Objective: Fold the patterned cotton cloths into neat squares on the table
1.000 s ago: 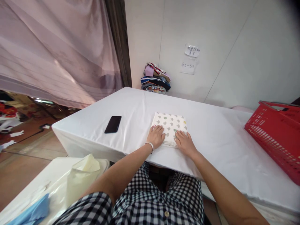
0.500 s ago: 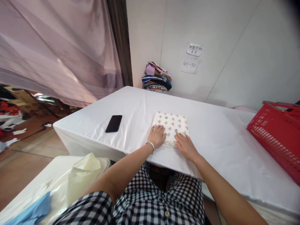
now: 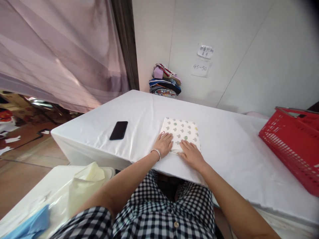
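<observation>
On wall, paper note (image 3: pixel 199 69) reads "45-50"; hands flat on folded cloth (image 3: pixel 181 131).

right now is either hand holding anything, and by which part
Nothing is gripped. The left hand and right hand lie flat, palms down, on the near edge of the folded cloth on the table.

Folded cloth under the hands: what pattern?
Cream cloth with small grey and green motifs; head view.

A black phone (image 3: pixel 119 130) lay on the white table (image 3: pixel 231 146), and a red basket (image 3: pixel 294 142) stood at its right end. A stack of folded clothes (image 3: pixel 164 81) sat by the wall under 2 paper notes (image 3: pixel 202 60).
</observation>
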A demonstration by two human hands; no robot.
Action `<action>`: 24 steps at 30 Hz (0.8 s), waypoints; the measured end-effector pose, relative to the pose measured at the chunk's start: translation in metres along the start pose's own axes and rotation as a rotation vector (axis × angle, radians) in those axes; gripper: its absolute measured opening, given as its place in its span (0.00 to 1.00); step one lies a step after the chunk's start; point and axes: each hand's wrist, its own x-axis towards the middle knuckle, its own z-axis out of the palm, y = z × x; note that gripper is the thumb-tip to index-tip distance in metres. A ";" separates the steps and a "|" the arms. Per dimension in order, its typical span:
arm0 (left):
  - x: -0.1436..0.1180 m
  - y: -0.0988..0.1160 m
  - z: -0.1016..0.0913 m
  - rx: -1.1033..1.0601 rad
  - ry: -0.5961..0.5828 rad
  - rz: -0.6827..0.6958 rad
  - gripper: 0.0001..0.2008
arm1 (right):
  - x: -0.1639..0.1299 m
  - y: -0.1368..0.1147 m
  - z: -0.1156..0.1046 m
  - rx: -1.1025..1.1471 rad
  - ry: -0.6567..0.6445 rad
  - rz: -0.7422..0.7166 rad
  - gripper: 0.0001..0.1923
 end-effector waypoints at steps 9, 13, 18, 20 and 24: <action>-0.004 -0.006 0.003 -0.156 0.115 -0.152 0.18 | -0.034 0.013 0.010 0.010 0.191 0.090 0.26; -0.004 -0.013 0.009 -0.262 0.214 -0.385 0.21 | -0.038 0.012 0.017 0.085 0.278 0.146 0.25; 0.001 -0.016 0.007 -0.412 0.167 -0.553 0.27 | -0.036 0.025 0.020 0.393 0.398 0.430 0.26; 0.005 -0.017 0.000 -0.451 0.075 -0.646 0.31 | -0.034 0.031 0.020 0.554 0.393 0.585 0.28; 0.016 -0.019 -0.016 -0.520 -0.134 -0.771 0.32 | -0.026 0.041 0.014 0.706 0.372 0.651 0.32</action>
